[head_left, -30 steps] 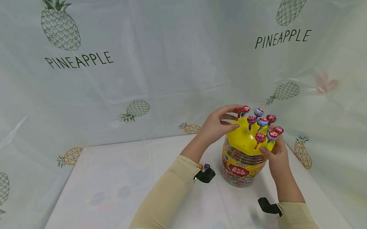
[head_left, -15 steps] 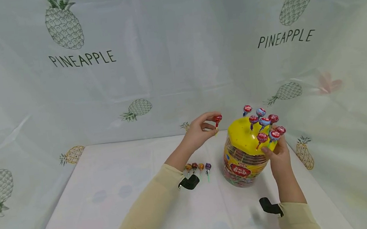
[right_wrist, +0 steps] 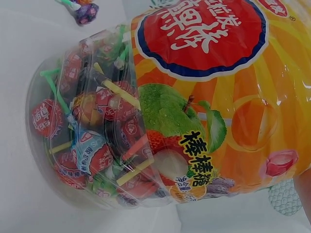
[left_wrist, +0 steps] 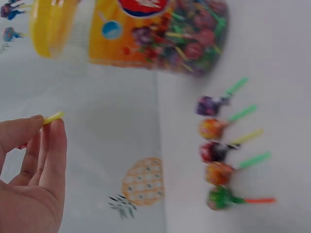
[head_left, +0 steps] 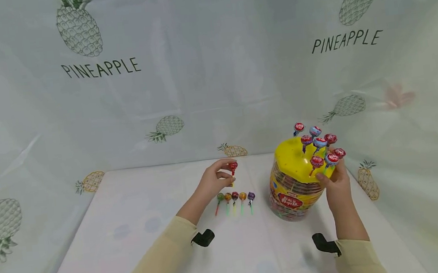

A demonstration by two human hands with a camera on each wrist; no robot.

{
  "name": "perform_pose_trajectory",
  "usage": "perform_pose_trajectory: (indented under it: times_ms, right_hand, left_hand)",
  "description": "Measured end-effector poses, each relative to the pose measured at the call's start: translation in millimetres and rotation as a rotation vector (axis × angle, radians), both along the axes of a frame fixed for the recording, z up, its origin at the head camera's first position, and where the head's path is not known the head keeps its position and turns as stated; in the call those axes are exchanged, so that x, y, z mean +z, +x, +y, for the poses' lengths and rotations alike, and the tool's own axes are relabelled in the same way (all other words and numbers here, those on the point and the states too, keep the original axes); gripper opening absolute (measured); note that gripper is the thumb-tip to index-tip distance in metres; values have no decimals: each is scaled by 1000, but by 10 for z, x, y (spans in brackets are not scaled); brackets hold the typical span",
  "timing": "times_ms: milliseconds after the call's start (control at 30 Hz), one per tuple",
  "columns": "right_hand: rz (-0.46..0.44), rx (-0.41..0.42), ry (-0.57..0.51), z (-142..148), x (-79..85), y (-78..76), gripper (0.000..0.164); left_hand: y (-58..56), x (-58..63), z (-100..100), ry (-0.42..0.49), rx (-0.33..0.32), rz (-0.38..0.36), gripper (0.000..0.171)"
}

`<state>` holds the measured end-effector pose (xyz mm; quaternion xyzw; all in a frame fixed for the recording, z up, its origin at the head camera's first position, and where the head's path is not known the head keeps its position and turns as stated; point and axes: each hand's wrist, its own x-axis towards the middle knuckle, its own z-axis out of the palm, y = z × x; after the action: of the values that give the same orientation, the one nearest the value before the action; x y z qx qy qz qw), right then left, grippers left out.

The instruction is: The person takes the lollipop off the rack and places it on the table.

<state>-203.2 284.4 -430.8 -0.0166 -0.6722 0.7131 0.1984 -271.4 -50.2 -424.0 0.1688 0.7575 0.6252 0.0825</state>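
Note:
Between thumb and fingers my left hand (head_left: pixel 211 182) pinches a red-wrapped lollipop (head_left: pixel 233 166) by its yellow stick, above the table. In the left wrist view the stick (left_wrist: pixel 53 118) pokes out past the fingertips; the candy is mostly hidden. My right hand (head_left: pixel 337 186) grips the rim side of the yellow lid (head_left: pixel 295 164) on a big clear jar (right_wrist: pixel 73 121) of lollipops. Several lollipops (head_left: pixel 317 162) stand upright in the lid, red and blue. Near my left hand, a row of lollipops (head_left: pixel 235 195) lies on the table, green, orange, red and purple wrapped.
A white cloth covers the table (head_left: pixel 133 234). Behind it hangs a pale curtain (head_left: pixel 212 75) printed with pineapples. The jar stands right of the lollipop row, with a gap between them.
My left hand has pulled a red lollipop from the lid and carried it left and down, over the row on the table. My right hand stays on the lid.

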Motion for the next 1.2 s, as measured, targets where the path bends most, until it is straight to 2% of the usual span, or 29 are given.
perform_pose_trajectory:
  times_ms: [267, 467, 633, 933, 1200]
  right_hand:
    - [10, 1, -23, -5, 14, 4, 69]
    - [33, 13, -43, -7, 8, -3, 68]
    - [42, 7, -22, 0, -14, 1, 69]
    - [27, 11, -1, 0, -12, -1, 69]
    - [18, 2, 4, -3, -1, 8, 69]
  left_hand:
    - [26, -352, -201, -55, 57, -84, 53]
    - [-59, -681, -343, -49, 118, -183, 53]
    - [-119, -883, -436, -98, 162, -259, 54]
    - [-142, -1088, -535, -203, 184, -318, 55]
    - [-173, -1106, -523, -257, 125, -293, 53]
